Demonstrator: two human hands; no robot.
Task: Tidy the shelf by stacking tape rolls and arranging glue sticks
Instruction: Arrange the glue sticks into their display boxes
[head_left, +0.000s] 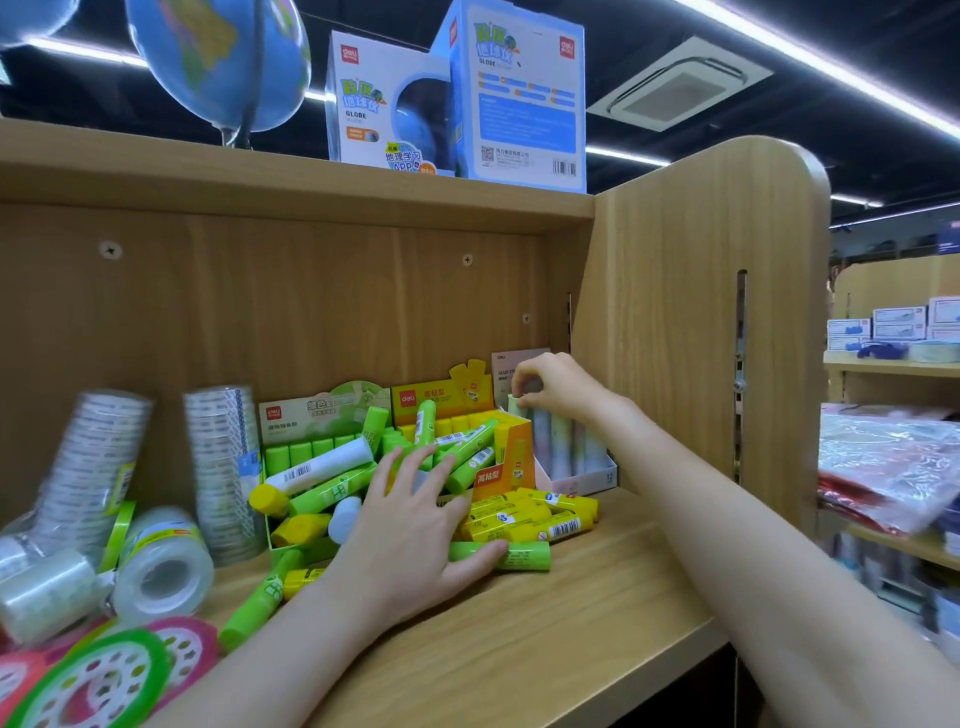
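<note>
The right hand (553, 387) reaches to the back right corner of the shelf (597, 587) and pinches the top of a pale glue stick (515, 405) between thumb and fingertips, directly above the pink box (582, 480) where like sticks stand upright in a row. The grip at the cap end suits lowering the stick vertically into a free slot. The left hand (415, 525) lies flat with fingers spread wide and holds nothing; it rests on the loose pile of green and yellow sticks (524, 522) in front of the display boxes, probably to steady the pile or to select the next stick. A green stick (501, 555) lies under its fingertips. The green box (311, 441) and the yellow box (498, 441) each hold an upright row at the back, with stray sticks lying across them at angles. To the left, two tall stacks of clear tape rolls (221, 467) stand against the back panel, the left one leaning. Loose tape rolls (161, 566) lie on their sides in front, beside coloured reels (98, 680) at the near edge. Judged from this layout, sorting of sticks is under way and most loose items remain unplaced.
</note>
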